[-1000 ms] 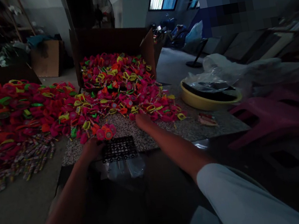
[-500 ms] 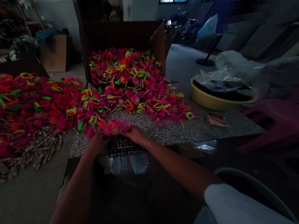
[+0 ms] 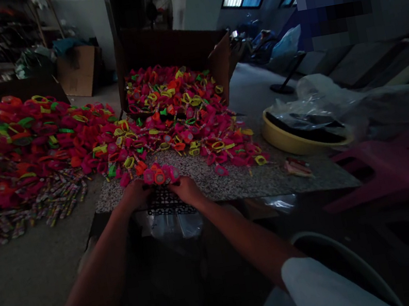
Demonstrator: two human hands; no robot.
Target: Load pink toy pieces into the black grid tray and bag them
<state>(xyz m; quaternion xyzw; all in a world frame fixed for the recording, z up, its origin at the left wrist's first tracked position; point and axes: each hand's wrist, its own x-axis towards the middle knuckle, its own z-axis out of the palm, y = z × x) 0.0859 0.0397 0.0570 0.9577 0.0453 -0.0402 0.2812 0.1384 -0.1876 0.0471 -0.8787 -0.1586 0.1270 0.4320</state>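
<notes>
Head view: I see left hand (image 3: 136,193) and right hand (image 3: 186,189) flanking black plastic grid tray (image 3: 169,202) at frame centre, both nearly touching it (grip indistinct); row of pink-orange round toys (image 3: 159,175) just beyond.

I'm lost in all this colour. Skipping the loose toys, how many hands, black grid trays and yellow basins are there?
Hands: 2, left hand and right hand
Black grid tray: 1
Yellow basin: 1
Total: 4

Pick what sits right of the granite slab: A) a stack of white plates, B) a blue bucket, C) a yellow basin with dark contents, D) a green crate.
C: the yellow basin rests at the right end of the granite slab, with dark items and clear plastic over it.
</notes>
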